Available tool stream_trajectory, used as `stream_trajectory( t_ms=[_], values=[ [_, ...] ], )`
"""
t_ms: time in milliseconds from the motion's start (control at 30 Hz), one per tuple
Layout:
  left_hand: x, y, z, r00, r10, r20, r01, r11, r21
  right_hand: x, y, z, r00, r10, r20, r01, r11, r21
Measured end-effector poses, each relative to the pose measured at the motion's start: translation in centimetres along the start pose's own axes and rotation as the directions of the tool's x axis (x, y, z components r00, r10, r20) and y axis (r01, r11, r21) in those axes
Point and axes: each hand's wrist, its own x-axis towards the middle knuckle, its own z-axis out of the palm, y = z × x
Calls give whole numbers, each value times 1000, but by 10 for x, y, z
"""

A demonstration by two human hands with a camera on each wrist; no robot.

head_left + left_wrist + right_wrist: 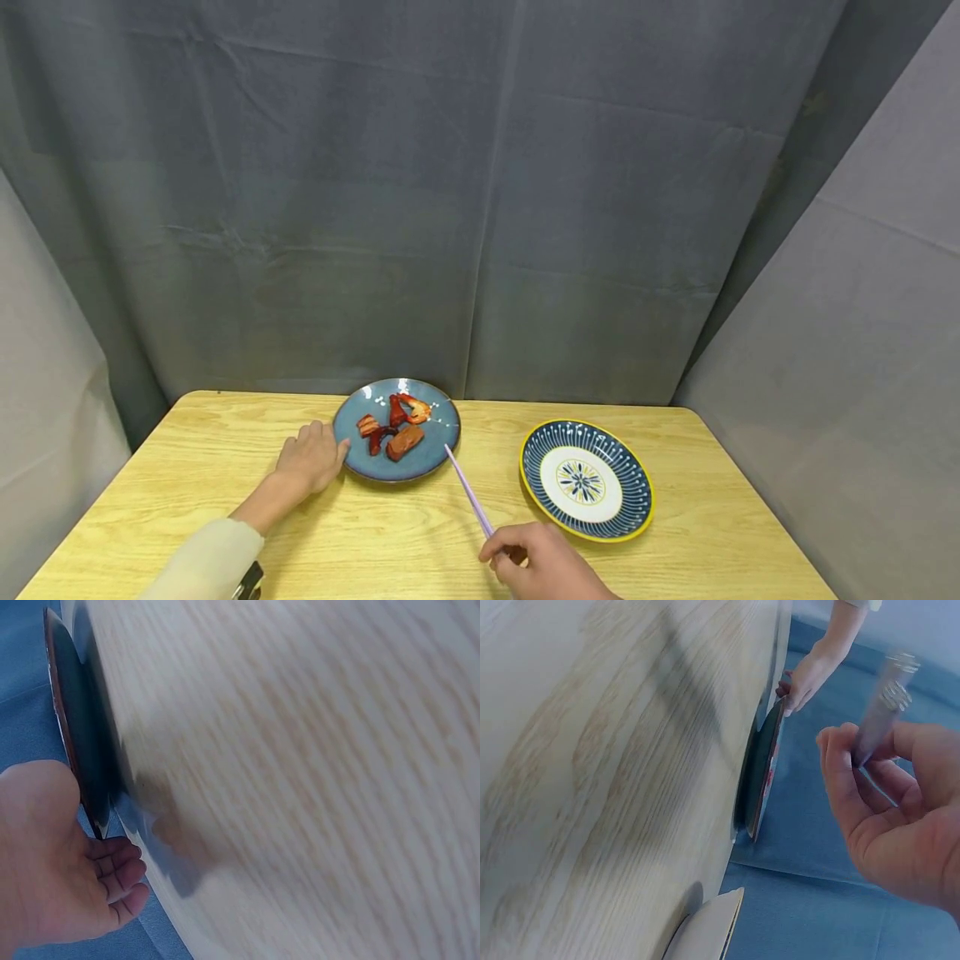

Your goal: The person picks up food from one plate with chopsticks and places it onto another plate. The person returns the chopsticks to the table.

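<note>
At the left rim of a blue-grey plate (435, 451) is my left hand (311, 457); in the left wrist view its thumb lies over the rim and the fingers curl by the edge. On that plate lie a shrimp (417, 409), a brown chunk of meat (405, 442), a striped piece like pork belly (367, 425) and dark red pieces (397, 412). My right hand (546, 560) holds purple chopsticks (469, 493), their tips close together near the plate's right rim. In the right wrist view the chopsticks' ridged upper ends (885, 709) stick up from the fingers.
To the right, a second plate (553, 473) with a blue patterned border and yellow rim stands on the wooden table (390, 542). A grey curtain (360, 208) hangs behind the table's far edge. Pale cloth (847, 358) hangs along the right side.
</note>
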Motion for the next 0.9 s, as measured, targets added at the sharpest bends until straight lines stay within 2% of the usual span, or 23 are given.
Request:
stream_trajectory(
  t_ms=[100,200,400,500,667,700,767,900],
  values=[
    [0,0,0,1000,1,2,-1,1000,0,-1,-4,-1,1000,-5,-20,5,1000,10],
    [0,0,0,1000,0,4,0,1000,2,-1,-7,-2,1000,-7,-4,7,1000,18],
    [0,0,-1,1000,-1,6,1,1000,-1,-1,-10,-2,995,-99,28,98,995,4],
    [-1,1,-2,1000,3,4,-3,1000,0,-1,-11,0,993,-117,14,117,993,18],
    [-1,2,-3,1000,2,3,-2,1000,-5,0,-12,2,989,-140,-54,142,989,33],
    [-1,2,-3,1000,-1,5,1,1000,-8,0,-12,2,984,-164,-71,167,986,29],
    [-1,2,-3,1000,-4,6,4,1000,-9,1,-11,2,961,-253,-115,252,967,-23],
    [-1,2,-3,1000,-8,9,8,1000,-9,3,-9,6,878,-431,-207,407,901,-152]
  ],
)
